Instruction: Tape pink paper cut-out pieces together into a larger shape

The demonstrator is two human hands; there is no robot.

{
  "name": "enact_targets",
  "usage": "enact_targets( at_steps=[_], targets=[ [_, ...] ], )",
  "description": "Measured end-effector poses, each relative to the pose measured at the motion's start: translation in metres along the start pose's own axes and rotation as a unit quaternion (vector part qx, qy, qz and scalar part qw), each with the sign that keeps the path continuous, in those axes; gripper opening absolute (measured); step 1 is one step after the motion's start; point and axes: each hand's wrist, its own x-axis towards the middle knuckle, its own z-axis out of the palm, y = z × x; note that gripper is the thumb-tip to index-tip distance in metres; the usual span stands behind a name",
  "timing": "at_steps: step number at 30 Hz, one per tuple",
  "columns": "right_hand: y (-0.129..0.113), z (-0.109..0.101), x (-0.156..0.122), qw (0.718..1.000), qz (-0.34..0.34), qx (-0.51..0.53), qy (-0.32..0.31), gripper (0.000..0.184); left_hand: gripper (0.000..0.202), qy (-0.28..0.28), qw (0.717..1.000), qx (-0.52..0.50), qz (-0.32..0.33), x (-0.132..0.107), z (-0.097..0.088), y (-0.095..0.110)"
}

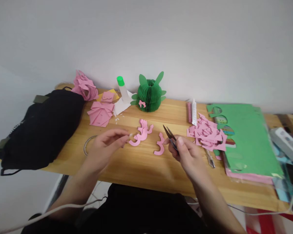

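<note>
My right hand [185, 151] is closed round small black scissors [169, 135], their blades pointing up and left. My left hand [104, 144] pinches a tiny pale scrap [130, 134] between thumb and fingertips. Just right of that pinch lies a heap of curved pink paper pieces [142, 132]. Another single curved pink piece [160, 145] rests on the wooden table [136, 169] between my hands.
A black bag [41, 128] fills the left end. At the back stand folded pink paper [101, 113], a green-capped glue bottle [123, 89] and a green honeycomb paper figure [150, 94]. Pink offcuts [207, 133] and green card sheets [246, 139] lie right.
</note>
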Motion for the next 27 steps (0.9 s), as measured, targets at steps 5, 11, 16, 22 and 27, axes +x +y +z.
enact_targets(
  at_steps=[5,11,16,22,27],
  targets=[
    [-0.010,0.027,-0.001,0.984,0.042,0.170,0.031,0.028,0.018,-0.133,0.957,-0.246,-0.082,0.001,0.048,0.022],
    [-0.020,0.021,-0.003,0.984,0.018,0.175,0.042,0.015,0.012,-0.184,0.939,-0.269,-0.107,-0.004,0.066,0.025],
    [-0.020,0.010,-0.003,0.988,0.035,0.146,0.025,0.012,0.006,-0.188,0.965,-0.179,-0.036,-0.002,0.065,0.024],
    [-0.018,0.000,-0.002,0.992,0.063,0.102,-0.027,0.016,0.007,-0.200,0.973,-0.051,0.099,0.000,0.057,0.025],
    [-0.020,-0.002,-0.002,0.992,0.075,0.098,-0.029,0.021,0.007,-0.192,0.970,0.029,0.148,-0.002,0.054,0.028]
  ],
)
